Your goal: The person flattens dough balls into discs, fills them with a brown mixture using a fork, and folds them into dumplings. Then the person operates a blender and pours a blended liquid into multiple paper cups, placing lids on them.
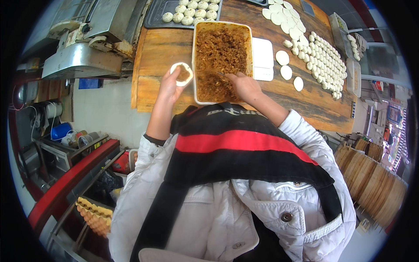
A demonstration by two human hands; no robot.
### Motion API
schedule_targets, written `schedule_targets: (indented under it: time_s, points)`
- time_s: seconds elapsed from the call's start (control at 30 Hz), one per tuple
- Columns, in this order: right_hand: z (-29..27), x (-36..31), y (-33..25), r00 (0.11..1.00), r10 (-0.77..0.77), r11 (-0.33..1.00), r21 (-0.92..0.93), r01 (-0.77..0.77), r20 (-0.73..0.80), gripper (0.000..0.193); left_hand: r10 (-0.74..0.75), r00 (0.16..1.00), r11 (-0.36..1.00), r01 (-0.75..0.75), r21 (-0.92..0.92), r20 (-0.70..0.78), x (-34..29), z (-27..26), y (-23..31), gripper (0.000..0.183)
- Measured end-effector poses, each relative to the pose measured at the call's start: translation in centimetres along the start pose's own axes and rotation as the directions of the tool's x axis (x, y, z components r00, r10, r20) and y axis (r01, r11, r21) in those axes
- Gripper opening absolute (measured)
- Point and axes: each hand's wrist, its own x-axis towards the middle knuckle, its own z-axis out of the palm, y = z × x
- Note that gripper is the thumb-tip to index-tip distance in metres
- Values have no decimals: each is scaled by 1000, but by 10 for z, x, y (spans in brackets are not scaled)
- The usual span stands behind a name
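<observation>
A round white dough wrapper rests in my left hand, its fingers curled around the edge. A smear of brown filling lies in the middle of the wrapper. My right hand reaches over the white rectangular tub and grips a thin metal tool. The tip of that tool dips into the brown minced filling, so its shape cannot be made out. The left hand is just beside the tub's left wall.
On the wooden table, a dark tray at the far left carries filled buns. Right of the tub are a flat white device, loose dough rounds and rows of dough pieces. A metal machine stands left.
</observation>
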Motion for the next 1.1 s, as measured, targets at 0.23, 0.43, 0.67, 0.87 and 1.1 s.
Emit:
schedule_targets:
  time_s: [0.23,0.43,0.67,0.87,1.1]
  points:
    - [7,-6,-24,969,-166,980,-81,183,184,27,0,999,998,2,-60,38,-1,-1,0,27]
    - [-1,-13,-23,941,-179,981,-25,195,288,31,-74,996,980,81,-181,49,3,1,1,27]
    - [8,-11,-10,906,-225,974,105,200,358,32,4,1000,997,-4,-78,-5,3,3,-3,25]
    - [18,-10,19,907,-362,882,392,260,213,25,26,998,999,-28,-26,-58,2,8,-4,24]
    - [-17,-24,37,939,-114,672,721,-167,324,28,-54,997,998,55,14,-57,6,22,-8,28]
